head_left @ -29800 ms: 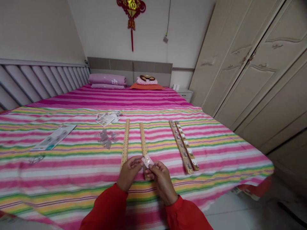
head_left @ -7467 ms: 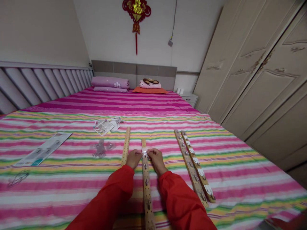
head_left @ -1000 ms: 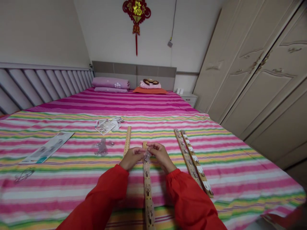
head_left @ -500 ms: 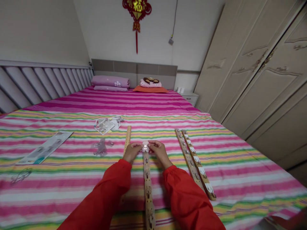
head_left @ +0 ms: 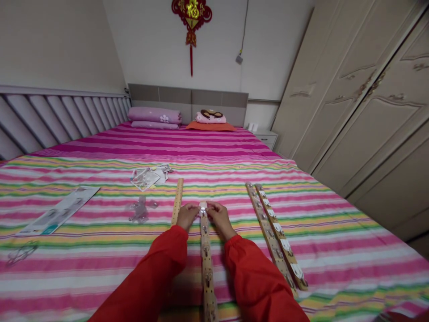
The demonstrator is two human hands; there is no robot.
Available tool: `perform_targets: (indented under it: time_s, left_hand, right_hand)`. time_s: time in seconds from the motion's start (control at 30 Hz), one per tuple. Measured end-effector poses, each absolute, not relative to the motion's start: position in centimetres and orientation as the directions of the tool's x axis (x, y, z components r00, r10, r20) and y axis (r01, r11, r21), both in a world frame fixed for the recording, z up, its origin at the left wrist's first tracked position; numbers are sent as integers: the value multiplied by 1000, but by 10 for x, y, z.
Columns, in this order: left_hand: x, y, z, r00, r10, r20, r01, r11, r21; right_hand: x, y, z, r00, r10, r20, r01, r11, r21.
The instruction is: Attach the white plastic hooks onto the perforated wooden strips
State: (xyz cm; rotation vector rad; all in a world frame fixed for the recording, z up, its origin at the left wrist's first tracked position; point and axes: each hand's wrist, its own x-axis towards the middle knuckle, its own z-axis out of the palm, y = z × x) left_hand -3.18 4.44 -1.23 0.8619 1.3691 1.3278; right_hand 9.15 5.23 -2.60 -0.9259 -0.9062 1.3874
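Our left hand and right hand pinch a small white adhesive hook between them, at the far end of the wooden strip. Earlier this strip lay bare; now metal hooks line its near length. A bare strip sits just left, paired hooked strips right, with open striped bedsheet beyond them.

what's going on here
A person's left hand and right hand hold a small white hook at the far end of a perforated wooden strip on a striped bedsheet. Metal hooks sit along that strip. A bare wooden strip lies left; two hooked strips lie right.
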Motion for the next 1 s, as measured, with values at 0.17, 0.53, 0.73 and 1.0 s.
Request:
perform_targets:
  time_s: [0.17, 0.53, 0.73, 1.0]
  left_hand:
    - [-31, 49, -19, -255, 947, -195, -126, 167, 978]
    - [-31, 54, -32, -289, 932, -220, -22, 223, 975]
    - [-31, 57, -41, -324, 922, -214, 10, 229, 973]
    - [-31, 57, -49, -316, 933, -170, -71, 155, 985]
  right_hand:
    - [91, 55, -31, -3, 1000, -29, -364, -28, -931]
    - [90, 61, -49, 12, 999, -39, -325, -33, -945]
    - [89, 65, -60, 16, 1000, -26, -284, -20, -959]
    - [90, 65, -68, 19, 998, 62, -224, 65, -972]
